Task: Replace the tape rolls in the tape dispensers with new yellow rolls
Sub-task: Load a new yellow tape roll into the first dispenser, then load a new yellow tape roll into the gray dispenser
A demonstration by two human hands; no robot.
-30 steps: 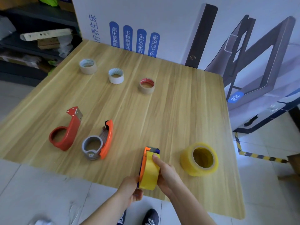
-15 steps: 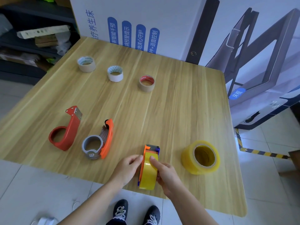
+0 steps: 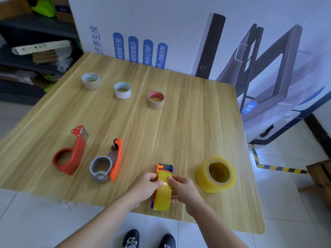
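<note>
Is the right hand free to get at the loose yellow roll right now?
Probably yes: the loose yellow roll lies just beside the right hand with nothing between, though that hand must first release the loaded dispenser.

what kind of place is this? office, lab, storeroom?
Probably a storeroom or back room of a workplace: dark shelving stacked with boxes, a big printed product carton behind the wooden table, hazard-striped tape on the tiled floor.

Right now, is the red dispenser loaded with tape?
No, the red dispenser lies empty, bare table showing through its ring.
</note>
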